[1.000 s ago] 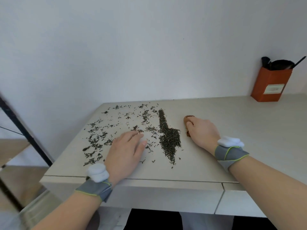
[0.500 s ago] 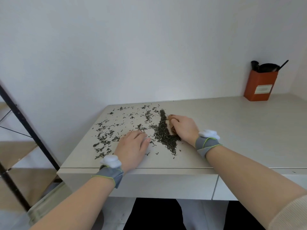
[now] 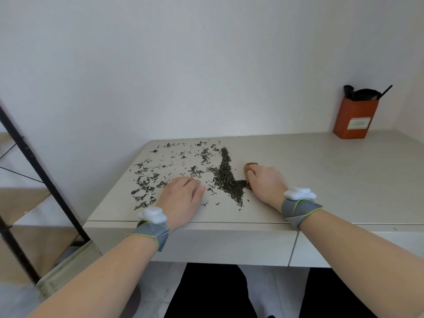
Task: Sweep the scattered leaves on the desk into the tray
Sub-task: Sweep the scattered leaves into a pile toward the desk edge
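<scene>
Dark dried leaves (image 3: 160, 177) lie scattered over the left part of the pale desk (image 3: 321, 180). A denser ridge of leaves (image 3: 226, 175) runs from the back toward the front, and its lower end bends right. My left hand (image 3: 181, 200) lies palm down near the front edge, fingers curled over a small white tray (image 3: 201, 188) of which only an edge shows. Just right of the ridge, my right hand (image 3: 266, 182) grips a brown wooden sweeper (image 3: 249, 167) whose lower end touches the leaves.
An orange box (image 3: 354, 119) holding black tools stands at the back right against the wall. A black metal shelf frame (image 3: 39, 171) rises left of the desk. The desk's front edge (image 3: 229, 222) runs just below my wrists.
My right hand pushed the sweeper left into the ridge, then drew back right, dragging the ridge's lower end into a hook. My left hand stayed in place.
</scene>
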{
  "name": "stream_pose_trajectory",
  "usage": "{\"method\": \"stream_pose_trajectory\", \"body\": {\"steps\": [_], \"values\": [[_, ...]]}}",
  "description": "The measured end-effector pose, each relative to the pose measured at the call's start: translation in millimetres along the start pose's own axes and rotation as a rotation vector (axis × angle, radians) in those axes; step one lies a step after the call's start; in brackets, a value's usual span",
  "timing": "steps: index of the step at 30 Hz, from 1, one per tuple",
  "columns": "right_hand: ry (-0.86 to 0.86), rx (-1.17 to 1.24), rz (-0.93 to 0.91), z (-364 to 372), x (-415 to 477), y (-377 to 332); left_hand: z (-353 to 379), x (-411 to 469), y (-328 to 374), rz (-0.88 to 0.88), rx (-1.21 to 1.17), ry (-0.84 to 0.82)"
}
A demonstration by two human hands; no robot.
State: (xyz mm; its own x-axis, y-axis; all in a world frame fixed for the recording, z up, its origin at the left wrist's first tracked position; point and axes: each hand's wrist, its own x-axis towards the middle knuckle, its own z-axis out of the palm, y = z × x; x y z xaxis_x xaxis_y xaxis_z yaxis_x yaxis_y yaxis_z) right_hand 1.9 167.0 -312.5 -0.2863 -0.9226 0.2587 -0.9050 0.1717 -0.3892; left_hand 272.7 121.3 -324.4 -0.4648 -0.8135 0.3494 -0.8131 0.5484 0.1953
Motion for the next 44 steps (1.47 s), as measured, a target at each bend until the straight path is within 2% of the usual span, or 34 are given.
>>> {"method": "stream_pose_trajectory", "body": {"steps": [8, 13, 15, 19, 25, 34, 38, 42, 44], "values": [[-0.065, 0.041, -0.083, 17.1, -1.8, -50.9, -1.8, 3.3, 2.4, 0.01, -0.003, 0.013], [-0.02, 0.354, 0.01, 0.4, -6.6, -36.1, -1.7, 2.8, 2.2, -0.002, -0.024, 0.02], [0.002, 0.394, 0.053, -9.0, -11.1, -22.4, -2.5, 2.4, 2.6, -0.006, -0.029, 0.02], [0.016, 0.329, 0.099, -23.3, -19.1, 9.7, -2.7, 1.1, 3.8, -0.002, -0.029, 0.019], [0.021, -0.036, 0.029, -18.1, -45.1, -0.3, -3.1, 2.0, 4.7, -0.011, -0.024, 0.016], [0.035, -0.034, -0.134, 8.0, -50.0, -57.6, -2.4, 3.1, 2.8, -0.027, -0.024, 0.02], [-0.026, 0.048, -0.11, 9.2, -42.5, -60.9, -1.2, 3.9, 2.6, -0.027, -0.037, 0.026], [-0.045, 0.34, -0.016, -0.8, -38.3, -44.6, -1.1, 3.6, 1.4, -0.034, -0.045, 0.039], [-0.031, 0.387, 0.013, -10.4, -40.5, -32.8, -1.4, 3.2, 1.7, -0.038, -0.044, 0.036]]}}
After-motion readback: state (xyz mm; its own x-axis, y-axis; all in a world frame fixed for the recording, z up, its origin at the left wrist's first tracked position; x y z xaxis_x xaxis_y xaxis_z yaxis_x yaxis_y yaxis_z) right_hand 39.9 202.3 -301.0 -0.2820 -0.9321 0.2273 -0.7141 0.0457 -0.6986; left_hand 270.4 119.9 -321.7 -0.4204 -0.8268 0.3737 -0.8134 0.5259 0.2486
